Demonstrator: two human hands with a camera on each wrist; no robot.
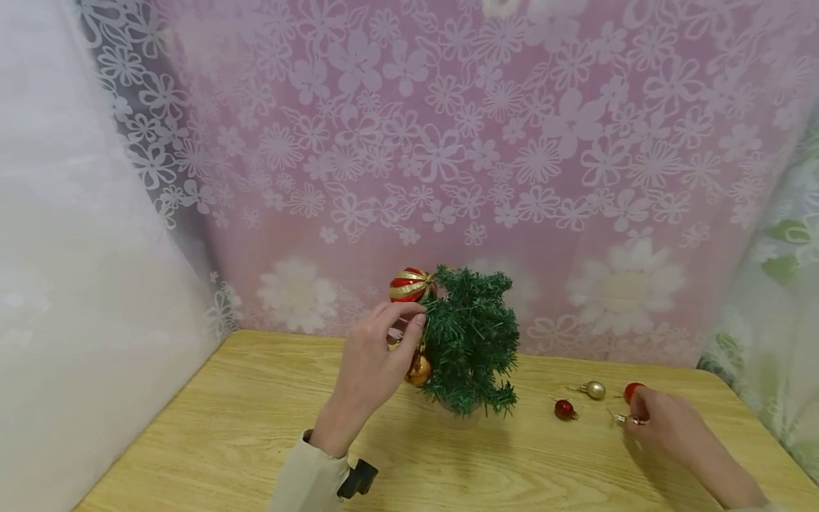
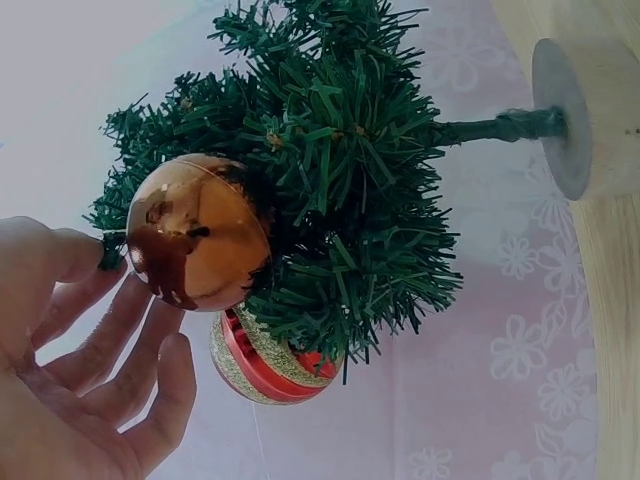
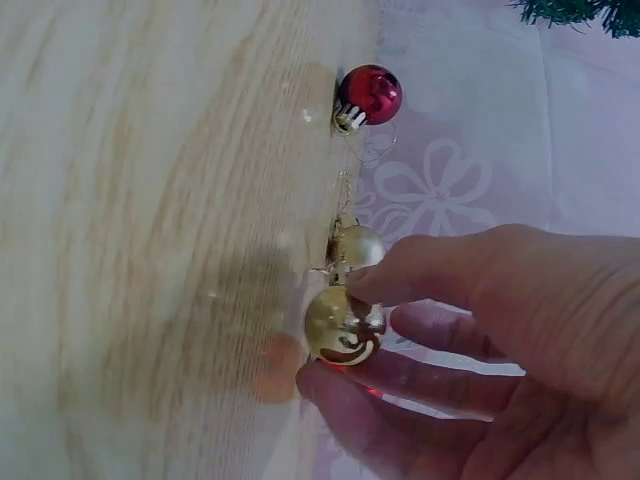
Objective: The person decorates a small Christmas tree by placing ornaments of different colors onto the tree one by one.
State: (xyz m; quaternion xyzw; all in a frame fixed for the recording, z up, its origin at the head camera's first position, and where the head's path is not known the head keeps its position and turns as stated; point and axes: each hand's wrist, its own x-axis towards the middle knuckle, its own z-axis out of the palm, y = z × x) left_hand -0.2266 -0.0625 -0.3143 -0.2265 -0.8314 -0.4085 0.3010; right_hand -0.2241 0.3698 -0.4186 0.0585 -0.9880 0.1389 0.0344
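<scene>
A small artificial Christmas tree [image 1: 470, 334] stands mid-table with a striped red-and-gold ball [image 1: 408, 285] and a copper-coloured ball [image 2: 198, 232] on its left side. My left hand [image 1: 377, 352] is at that side, thumb and finger pinching a green branch tip [image 2: 112, 250] beside the copper ball. Over at the table's right, my right hand [image 1: 668, 427] holds a shiny gold ball ornament [image 3: 335, 325] between thumb and fingers, low by the tabletop. Right behind it lies a bright red ball [image 1: 632, 390], partly covered by the hand.
A pale gold ball [image 1: 596, 390] and a dark red ball [image 1: 564, 409] lie between the tree and my right hand. The wooden table [image 1: 211, 434] backs onto a pink flowered curtain [image 1: 448, 142]. The tree's round base [image 2: 570, 120] shows in the left wrist view.
</scene>
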